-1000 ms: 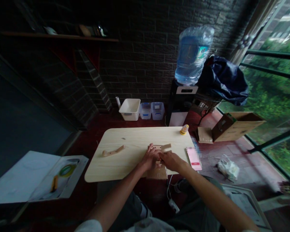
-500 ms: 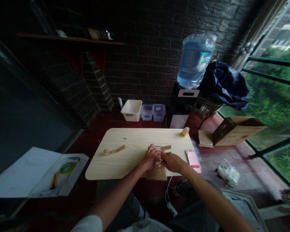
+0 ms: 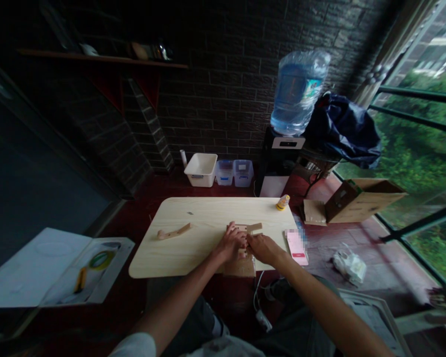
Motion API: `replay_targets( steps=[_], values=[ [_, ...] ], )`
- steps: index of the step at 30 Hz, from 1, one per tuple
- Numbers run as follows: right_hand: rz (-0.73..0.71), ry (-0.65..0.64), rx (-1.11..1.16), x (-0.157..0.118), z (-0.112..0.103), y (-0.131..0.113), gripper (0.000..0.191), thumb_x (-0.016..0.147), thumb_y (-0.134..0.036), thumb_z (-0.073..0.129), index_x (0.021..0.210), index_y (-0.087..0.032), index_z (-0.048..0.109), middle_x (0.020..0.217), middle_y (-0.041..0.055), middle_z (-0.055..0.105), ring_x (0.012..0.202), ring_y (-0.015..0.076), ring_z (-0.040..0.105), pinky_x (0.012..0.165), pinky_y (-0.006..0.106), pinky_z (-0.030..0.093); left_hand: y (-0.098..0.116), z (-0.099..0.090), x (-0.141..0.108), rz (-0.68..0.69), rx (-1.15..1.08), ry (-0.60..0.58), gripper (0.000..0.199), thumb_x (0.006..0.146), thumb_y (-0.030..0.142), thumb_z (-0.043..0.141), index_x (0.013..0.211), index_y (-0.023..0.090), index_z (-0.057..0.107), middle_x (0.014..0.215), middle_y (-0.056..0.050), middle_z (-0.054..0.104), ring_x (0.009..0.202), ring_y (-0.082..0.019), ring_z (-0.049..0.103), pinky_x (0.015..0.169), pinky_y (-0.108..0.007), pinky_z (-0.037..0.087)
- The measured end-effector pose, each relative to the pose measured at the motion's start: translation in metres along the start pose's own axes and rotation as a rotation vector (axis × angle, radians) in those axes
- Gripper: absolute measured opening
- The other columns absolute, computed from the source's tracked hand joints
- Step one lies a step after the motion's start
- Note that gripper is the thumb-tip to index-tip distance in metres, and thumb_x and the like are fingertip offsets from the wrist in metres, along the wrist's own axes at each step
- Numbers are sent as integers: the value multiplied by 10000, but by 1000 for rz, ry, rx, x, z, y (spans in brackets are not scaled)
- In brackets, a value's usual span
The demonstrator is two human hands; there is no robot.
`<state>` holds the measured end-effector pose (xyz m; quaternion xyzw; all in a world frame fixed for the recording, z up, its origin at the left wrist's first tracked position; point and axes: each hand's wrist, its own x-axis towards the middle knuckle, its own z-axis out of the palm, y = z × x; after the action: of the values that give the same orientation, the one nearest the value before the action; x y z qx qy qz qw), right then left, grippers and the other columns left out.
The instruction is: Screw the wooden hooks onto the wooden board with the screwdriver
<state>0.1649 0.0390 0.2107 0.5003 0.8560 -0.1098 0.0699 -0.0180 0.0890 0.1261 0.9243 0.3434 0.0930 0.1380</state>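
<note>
On the pale wooden table (image 3: 204,213), my left hand (image 3: 232,244) lies over a wooden piece with holes (image 3: 241,227), its fingers bent around it. Close beside it, my right hand (image 3: 262,248) is closed in a pinch over the same spot; what it grips is hidden by the fingers. Under both hands a brown board (image 3: 239,267) reaches past the table's front edge. A short wood strip (image 3: 255,227) sticks out behind my right hand. Farther left lies a curved wooden piece with holes (image 3: 174,232).
A small yellow-capped bottle (image 3: 283,202) stands at the back right corner, and a pink-screened phone (image 3: 296,248) lies on the right edge. Bins (image 3: 201,170) and a water dispenser (image 3: 277,163) stand behind the table. An open case (image 3: 92,267) is at the left.
The view has shifted slightly. My right hand has turned a little over the wooden piece; my left hand keeps its place.
</note>
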Motion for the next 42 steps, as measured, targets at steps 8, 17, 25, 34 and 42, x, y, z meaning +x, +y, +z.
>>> replay_targets(
  steps=[8,17,25,34,42],
  values=[
    [-11,-12,21,-5,-5,1,309,1013,-252,522,1310,-165,527,1185,162,737,1110,288,718,892,366,556,-1,6,-1,2,47,43,244,746,456,823,895,280,742,1239,-12,673,1242,-288,540,1291,-611,26],
    [-26,-32,39,-3,-6,0,300,1026,-211,493,1318,-148,520,1203,178,729,1100,292,724,867,364,563,0,2,0,3,53,4,282,751,459,818,963,286,750,1293,-26,666,1266,-292,532,1290,-604,28],
    [25,-1,86,-2,1,5,308,1034,-249,491,1318,-135,521,1175,189,732,1086,288,718,846,335,546,-3,7,-1,6,2,26,229,743,412,837,901,288,729,1281,12,663,1282,-285,515,1286,-620,13],
    [-118,68,110,-4,4,4,266,1008,-194,463,1261,-141,522,1158,163,732,1037,267,724,815,333,542,-3,7,0,-5,66,16,321,737,471,824,986,284,743,1247,-22,667,1258,-281,517,1293,-593,42],
    [-102,42,65,1,13,11,354,986,-163,499,1337,-118,490,1135,183,738,1016,269,729,789,350,560,-6,9,-1,14,18,47,248,736,420,845,910,282,733,1231,-2,676,1219,-269,546,1287,-611,30]
  ],
)
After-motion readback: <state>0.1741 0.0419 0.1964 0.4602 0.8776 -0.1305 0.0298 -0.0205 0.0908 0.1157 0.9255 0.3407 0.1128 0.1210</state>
